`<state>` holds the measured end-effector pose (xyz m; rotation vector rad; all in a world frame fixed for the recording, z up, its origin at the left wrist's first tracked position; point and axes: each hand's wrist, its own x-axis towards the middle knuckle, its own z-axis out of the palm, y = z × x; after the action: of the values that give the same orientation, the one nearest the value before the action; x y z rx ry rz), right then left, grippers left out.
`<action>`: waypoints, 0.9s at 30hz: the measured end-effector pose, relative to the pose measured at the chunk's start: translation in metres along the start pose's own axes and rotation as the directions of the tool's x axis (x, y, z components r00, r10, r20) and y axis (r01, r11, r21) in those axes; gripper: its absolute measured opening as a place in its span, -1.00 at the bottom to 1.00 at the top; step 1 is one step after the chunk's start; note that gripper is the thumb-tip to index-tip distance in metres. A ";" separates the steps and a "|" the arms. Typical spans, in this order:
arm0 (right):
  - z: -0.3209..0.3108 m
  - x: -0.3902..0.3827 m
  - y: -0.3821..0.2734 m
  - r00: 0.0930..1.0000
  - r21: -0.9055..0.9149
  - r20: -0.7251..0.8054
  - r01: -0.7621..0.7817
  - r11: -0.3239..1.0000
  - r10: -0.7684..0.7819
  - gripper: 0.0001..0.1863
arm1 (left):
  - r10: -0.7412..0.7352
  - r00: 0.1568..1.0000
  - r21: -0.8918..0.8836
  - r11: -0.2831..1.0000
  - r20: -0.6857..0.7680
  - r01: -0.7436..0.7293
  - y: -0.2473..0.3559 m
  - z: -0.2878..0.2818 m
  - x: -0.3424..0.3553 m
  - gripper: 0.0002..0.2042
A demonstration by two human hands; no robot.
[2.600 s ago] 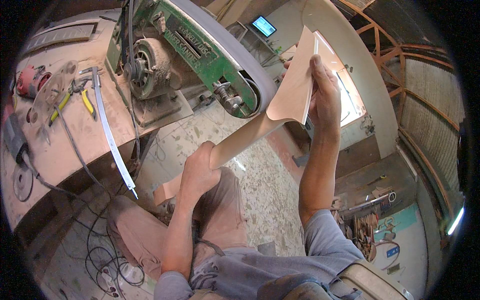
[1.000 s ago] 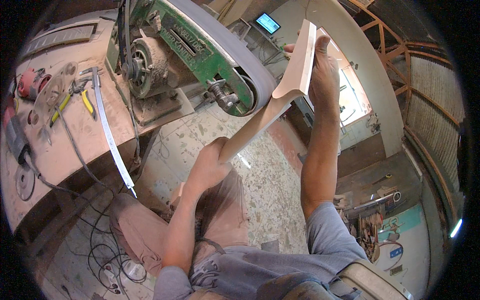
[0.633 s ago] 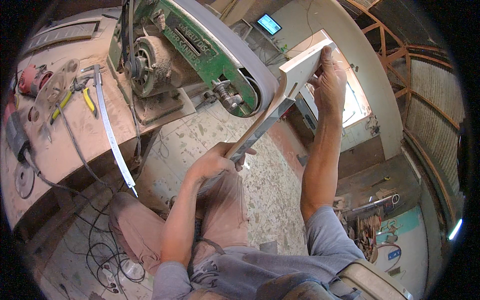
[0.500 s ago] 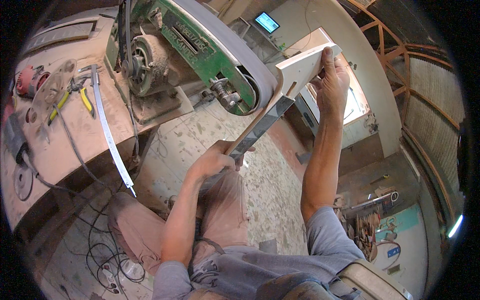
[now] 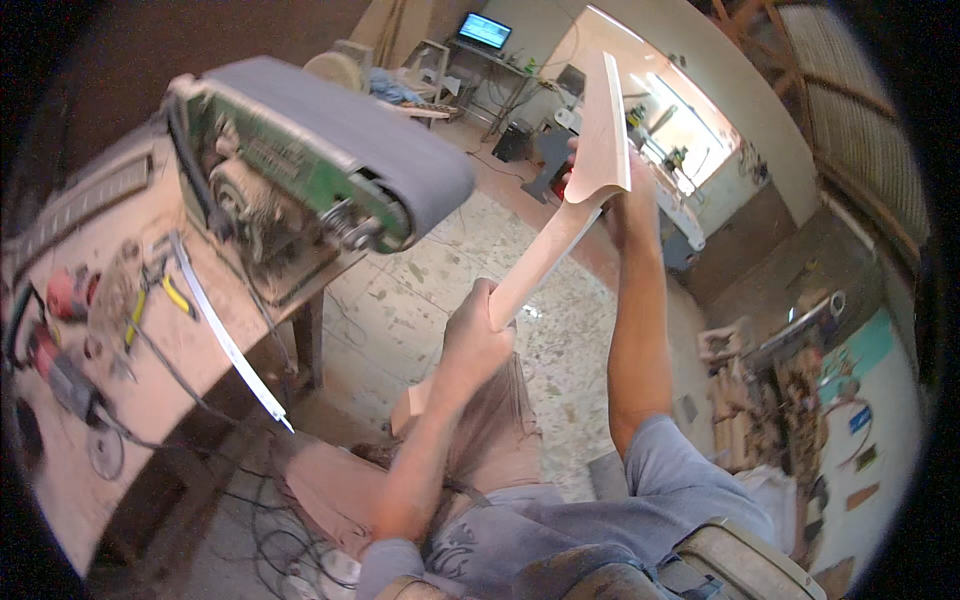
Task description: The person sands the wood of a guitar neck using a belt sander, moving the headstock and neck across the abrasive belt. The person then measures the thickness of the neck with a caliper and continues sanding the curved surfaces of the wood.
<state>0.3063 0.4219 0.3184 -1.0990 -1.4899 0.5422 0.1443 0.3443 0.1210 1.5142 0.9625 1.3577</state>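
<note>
A pale wooden guitar neck (image 5: 545,262), with a slim shaft and a wide flared headstock (image 5: 600,135), is held up at a slant in front of me. My left hand (image 5: 478,335) is wrapped round its shaft. At the headstock is my right hand (image 5: 630,195), partly behind the wood and blurred, its fingers mostly hidden. Behind my left forearm a wooden block end (image 5: 408,408) shows, in line with the shaft. The green belt sander (image 5: 290,160), with its grey belt (image 5: 435,180), stands to the left, apart from the neck.
On the workbench (image 5: 190,350) at left lie yellow-handled pliers (image 5: 178,297), a metal ruler (image 5: 232,345) and a red-and-grey power tool (image 5: 65,380). Cables (image 5: 275,550) coil on the floor below. Wood pieces (image 5: 765,410) are piled at right. A lit screen (image 5: 484,31) stands at the back.
The guitar neck has come away from the sander's belt end and been turned over, from its dark-faced side to its bare wood. My view has shifted, with the sander now farther left.
</note>
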 end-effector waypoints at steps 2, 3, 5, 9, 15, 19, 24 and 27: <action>-0.025 -0.026 0.041 1.000 0.253 -0.006 -0.023 0.967 0.025 -0.36 | 0.117 0.988 0.118 0.988 -0.105 -0.104 0.019 0.011 -0.005 -0.58; -0.029 -0.042 0.046 0.999 0.351 0.017 -0.044 0.935 0.041 -0.33 | 0.176 0.973 0.174 0.974 -0.153 -0.148 0.028 0.015 -0.006 -0.58; -0.029 -0.072 0.041 0.994 0.519 0.089 -0.102 0.849 0.065 -0.28 | 0.172 0.971 0.303 0.946 -0.165 -0.116 0.045 0.021 -0.004 -0.58; -0.044 -0.094 0.047 0.983 0.512 0.180 -0.110 0.852 0.019 -0.28 | 0.181 0.970 0.451 0.888 -0.163 -0.090 0.051 0.042 -0.002 -0.57; -0.063 -0.063 0.044 0.983 0.606 0.183 -0.106 0.788 -0.008 -0.25 | 0.128 0.992 0.283 0.952 -0.008 -0.121 0.045 0.046 0.003 -0.62; -0.071 0.005 0.013 0.982 0.564 0.186 -0.089 0.821 -0.022 -0.18 | -0.037 0.988 0.010 0.999 0.149 0.036 0.043 0.034 0.005 -0.66; -0.026 0.055 -0.031 0.947 0.523 0.311 -0.104 0.846 -0.076 -0.39 | 0.071 0.978 -0.204 0.978 0.197 -0.030 0.034 0.015 0.002 -0.64; 0.011 0.049 -0.051 0.951 0.615 0.302 -0.137 0.777 -0.070 -0.52 | 0.049 0.978 -0.218 0.976 0.200 -0.004 0.029 -0.002 0.004 -0.64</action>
<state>0.2834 0.4435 0.3832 -0.5150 -1.3852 1.1898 0.1426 0.3383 0.1499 1.4703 0.6456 1.2528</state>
